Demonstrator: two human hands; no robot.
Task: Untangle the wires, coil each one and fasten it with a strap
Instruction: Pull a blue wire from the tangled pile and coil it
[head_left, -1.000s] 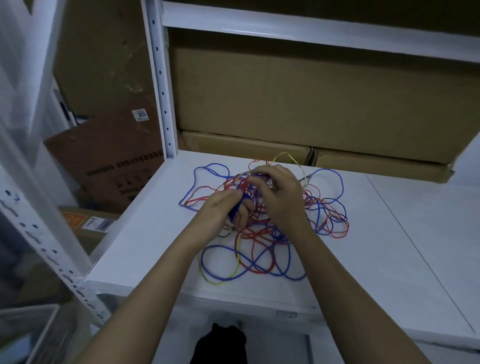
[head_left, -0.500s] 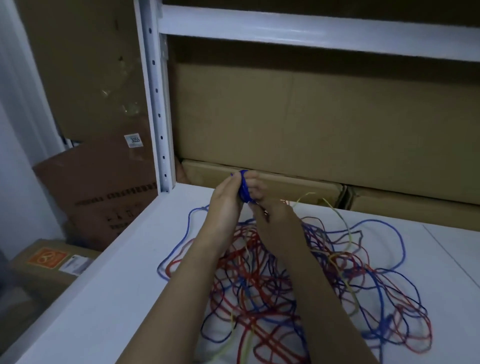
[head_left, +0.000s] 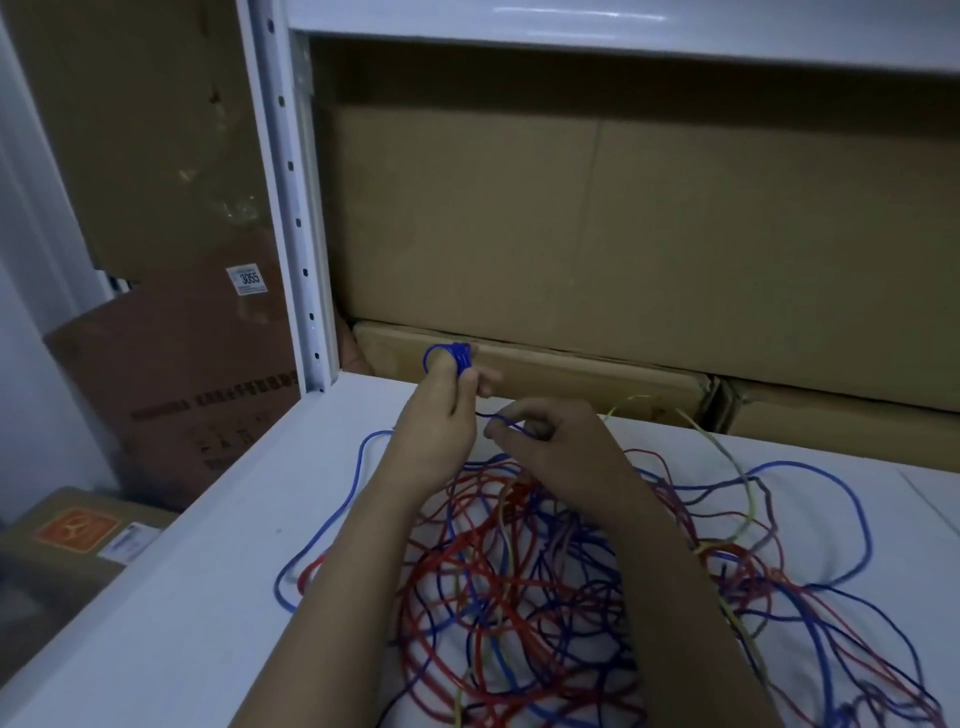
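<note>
Left hand (head_left: 441, 415) grips small blue coil (head_left: 451, 356), raised near shelf's (head_left: 171, 597) back edge. Right hand (head_left: 558, 447) pinches blue strand (head_left: 501, 418) above tangle (head_left: 519, 571).

Both hands raised, close together; left hand (head_left: 439, 415) fingers curled, gripping; right hand (head_left: 558, 447) fingertips pinching.

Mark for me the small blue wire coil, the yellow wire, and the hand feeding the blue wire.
Small blue wire coil (head_left: 455, 354): head view, on the wound loops above the left hand's fingers.
Thin yellow wire (head_left: 730, 453): head view, on its raised arc above the tangle.
Right hand (head_left: 558, 447): head view, on the back of the hand.
</note>
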